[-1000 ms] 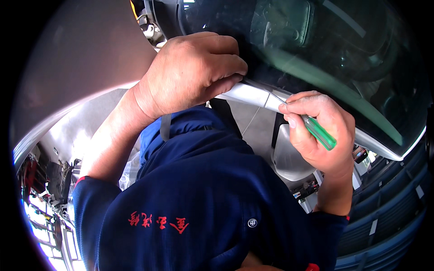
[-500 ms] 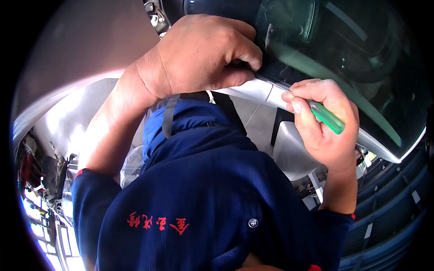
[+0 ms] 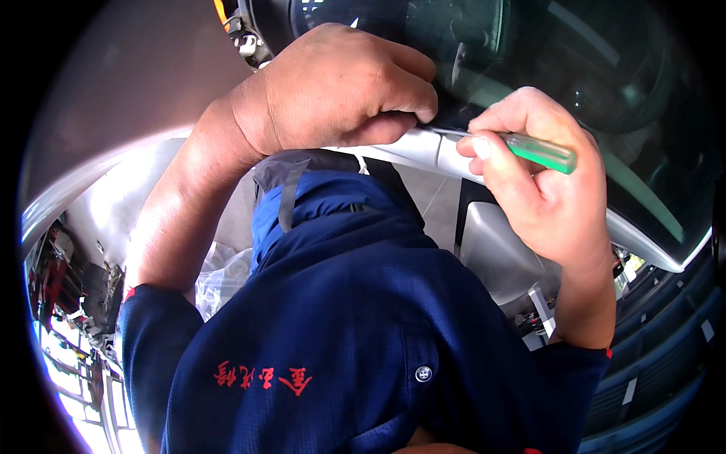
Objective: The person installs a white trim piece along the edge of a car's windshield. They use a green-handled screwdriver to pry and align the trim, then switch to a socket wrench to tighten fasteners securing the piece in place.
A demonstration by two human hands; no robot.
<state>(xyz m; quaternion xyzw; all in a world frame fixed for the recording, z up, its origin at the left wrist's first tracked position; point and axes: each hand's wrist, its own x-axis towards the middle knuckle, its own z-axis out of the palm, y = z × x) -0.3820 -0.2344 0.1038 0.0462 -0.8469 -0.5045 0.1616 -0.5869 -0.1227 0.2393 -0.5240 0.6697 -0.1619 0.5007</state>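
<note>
A screwdriver (image 3: 546, 154) with a clear and green handle is in my right hand (image 3: 563, 193), thumb and fingers closed round the handle and shaft. Its thin metal shaft points left along the lower edge of the vehicle's dark glass (image 3: 597, 91), toward my left hand. My left hand (image 3: 352, 91) is closed at that same edge, knuckles up and fingers curled under. Whatever its fingertips pinch, and the tip of the screwdriver, are hidden. Just below both hands runs a silver-white body panel (image 3: 451, 153) with a seam in it.
A large brownish-grey panel (image 3: 144, 60) curves across the upper left. Under my right forearm is a rounded silver part (image 3: 495, 250). Clear plastic (image 3: 221, 281) lies beside my left elbow. Assorted parts (image 3: 79, 291) stand at far left, blue ribbed panels (image 3: 654, 371) at right.
The screwdriver has swung to a flatter angle, its handle end rising. My right hand has turned with it and shifted slightly left at the fingertips. My left hand has barely moved.
</note>
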